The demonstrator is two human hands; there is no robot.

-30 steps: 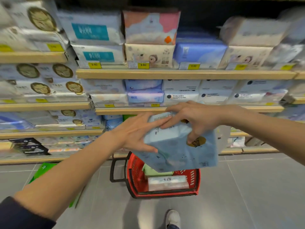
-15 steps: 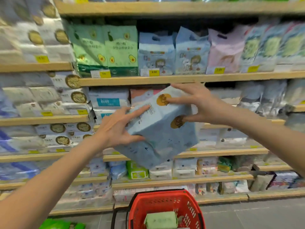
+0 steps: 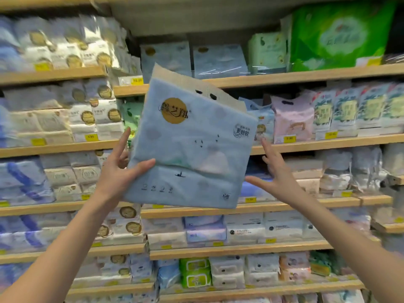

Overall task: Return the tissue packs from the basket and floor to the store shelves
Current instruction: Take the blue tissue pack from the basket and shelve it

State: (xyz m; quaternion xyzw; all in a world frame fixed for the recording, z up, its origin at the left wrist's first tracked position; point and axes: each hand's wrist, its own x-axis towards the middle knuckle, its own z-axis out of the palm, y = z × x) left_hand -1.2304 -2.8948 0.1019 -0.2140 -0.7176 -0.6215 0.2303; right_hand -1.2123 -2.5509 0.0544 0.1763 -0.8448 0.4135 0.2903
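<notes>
Before stocked shelves [image 3: 284, 75], left hand [image 3: 113, 178] grips blue tissue pack [image 3: 188, 154]; right hand [image 3: 275, 173] splayed beside it

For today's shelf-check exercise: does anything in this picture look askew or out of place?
Yes. The blue pack is tilted in the air before the shelves, its handle flap leaning right. Only the left hand grips it; the right hand is open beside it. Matching blue packs stand upright on the upper shelf.
</notes>
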